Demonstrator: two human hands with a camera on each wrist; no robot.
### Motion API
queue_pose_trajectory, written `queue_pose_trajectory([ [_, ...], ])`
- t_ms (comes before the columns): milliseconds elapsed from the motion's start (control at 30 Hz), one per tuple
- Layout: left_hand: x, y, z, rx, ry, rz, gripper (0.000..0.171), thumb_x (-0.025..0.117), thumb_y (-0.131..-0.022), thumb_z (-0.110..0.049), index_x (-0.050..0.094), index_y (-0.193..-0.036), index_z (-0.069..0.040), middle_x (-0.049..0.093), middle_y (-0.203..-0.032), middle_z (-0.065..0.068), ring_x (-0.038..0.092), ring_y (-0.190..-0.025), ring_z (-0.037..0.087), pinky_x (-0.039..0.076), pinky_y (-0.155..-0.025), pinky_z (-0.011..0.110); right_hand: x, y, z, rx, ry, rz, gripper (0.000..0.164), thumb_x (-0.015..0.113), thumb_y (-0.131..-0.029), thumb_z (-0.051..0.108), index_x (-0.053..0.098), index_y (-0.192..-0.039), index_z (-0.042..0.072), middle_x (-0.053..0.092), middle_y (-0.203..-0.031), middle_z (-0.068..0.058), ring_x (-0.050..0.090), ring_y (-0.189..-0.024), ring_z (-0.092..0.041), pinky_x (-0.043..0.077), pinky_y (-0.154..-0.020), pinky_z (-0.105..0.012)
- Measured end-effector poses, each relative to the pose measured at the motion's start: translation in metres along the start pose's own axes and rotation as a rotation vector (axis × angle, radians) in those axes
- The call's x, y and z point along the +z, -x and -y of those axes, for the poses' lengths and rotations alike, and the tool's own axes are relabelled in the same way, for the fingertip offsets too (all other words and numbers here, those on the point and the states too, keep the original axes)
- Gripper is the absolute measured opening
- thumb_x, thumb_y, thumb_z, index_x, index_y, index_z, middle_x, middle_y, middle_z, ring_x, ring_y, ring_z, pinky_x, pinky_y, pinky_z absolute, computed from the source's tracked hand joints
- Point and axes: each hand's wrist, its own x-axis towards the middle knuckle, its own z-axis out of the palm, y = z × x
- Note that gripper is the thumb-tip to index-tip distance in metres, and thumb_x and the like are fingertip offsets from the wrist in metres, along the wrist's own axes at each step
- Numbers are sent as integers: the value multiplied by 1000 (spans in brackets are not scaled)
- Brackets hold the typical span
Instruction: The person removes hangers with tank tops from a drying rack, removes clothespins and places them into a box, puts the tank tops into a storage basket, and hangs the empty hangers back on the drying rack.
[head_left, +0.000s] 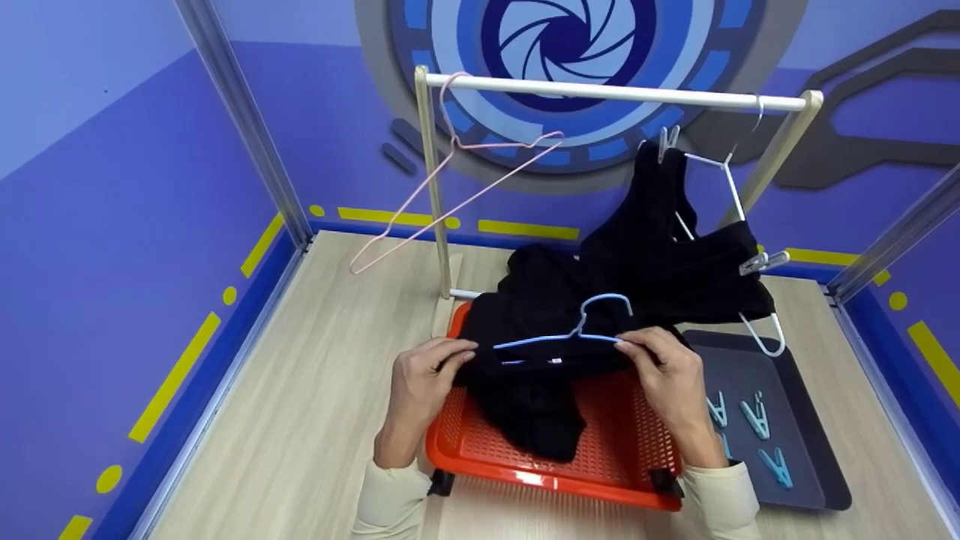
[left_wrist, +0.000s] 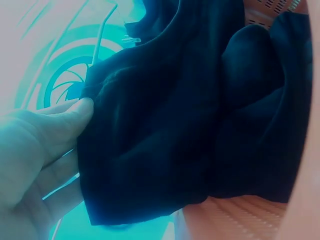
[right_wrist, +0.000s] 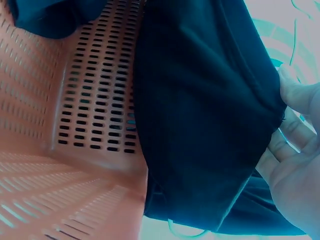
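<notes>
Both hands hold up a black garment (head_left: pixel 592 365) over the red basket (head_left: pixel 607 486). A light blue hanger (head_left: pixel 536 341) lies at its neckline, its hook pointing up and its arm ends hidden by cloth and fingers. With thumb and fingertips my left hand (head_left: pixel 424 379) pinches the garment's left corner. My right hand (head_left: pixel 669 375) pinches the opposite corner, close to the hanger's right arm. In the left wrist view the black cloth (left_wrist: pixel 150 135) hangs from the thumb and fingers. The right wrist view has the cloth (right_wrist: pixel 205 110) gripped at its edge.
Behind stands a rack with a white rail (head_left: pixel 615 91). From it hang a pink hanger (head_left: pixel 469 202) and a white hanger (head_left: pixel 733 187) bearing a clipped black garment (head_left: pixel 645 247). Several teal clothespins (head_left: pixel 756 416) lie on a dark tray (head_left: pixel 814 450) at right.
</notes>
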Motion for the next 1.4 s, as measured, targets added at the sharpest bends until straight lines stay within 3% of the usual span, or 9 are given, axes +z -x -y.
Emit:
queue_pose_trajectory([
  [367, -11, 1, 9, 28, 0, -85, 12, 84, -87, 3, 83, -96, -5, 79, -90, 6, 76, -80, 18, 60, -72, 29, -13, 3, -7, 97, 11, -39, 20, 83, -84, -12, 81, -92, 6, 76, -92, -3, 67, -88, -5, 47, -84, -13],
  [600, -15, 3, 10, -61, 10, -183, 15, 84, -86, 6, 83, -95, -6, 79, -90, 4, 76, -83, 20, 57, -79, 21, -19, 2, -11, 126, -7, -80, 3, 82, -90, -2, 79, -89, 0, 76, -90, -8, 66, -90, -2, 48, -85, -14],
  [800, -17, 3, 12, -137, -22, -232, 14, 85, -86, 4, 83, -94, -8, 79, -90, 1, 76, -82, 17, 57, -78, 21, -24, -5, 4, 135, -35, -123, 15, 79, -96, 7, 77, -88, -6, 74, -86, -17, 65, -86, -2, 47, -83, -15],
  [933, -15, 4, 14, -144, -56, -258, 12, 86, -85, 3, 83, -91, -7, 79, -88, -2, 76, -79, 16, 58, -71, 26, -26, -9, 14, 156, -48, -131, 9, 78, -93, -4, 75, -87, -9, 72, -84, -20, 64, -83, -2, 46, -80, -14],
  [1000, -13, 3, 13, -159, -64, -258, 11, 86, -85, 2, 82, -91, -7, 79, -88, -1, 76, -79, 16, 58, -71, 25, -27, -10, 13, 166, -50, -129, 4, 77, -89, -13, 75, -87, -10, 71, -83, -22, 64, -83, -2, 46, -78, -14],
  [1100, -9, 3, 11, -176, -54, -238, 9, 87, -85, 0, 83, -91, -6, 79, -89, 0, 76, -82, 17, 58, -75, 25, -27, -8, 6, 167, -43, -117, 13, 76, -83, -22, 75, -87, -10, 72, -83, -21, 64, -82, -2, 47, -78, -14],
  [1300, -4, 4, 6, -209, 45, -125, 10, 84, -90, -2, 84, -100, -4, 81, -98, 3, 77, -90, 19, 59, -78, 23, -26, -3, -8, 139, -34, -121, 22, 77, -80, -25, 77, -88, -4, 73, -84, -14, 64, -83, -1, 46, -77, -12],
  [1400, -6, 5, 5, -268, 36, -171, 15, 79, -94, 0, 82, -109, 0, 80, -104, 6, 77, -92, 22, 57, -80, 19, -27, -4, -6, 115, -39, -116, 25, 77, -79, -26, 77, -88, -3, 73, -85, -14, 64, -83, -1, 46, -76, -12],
])
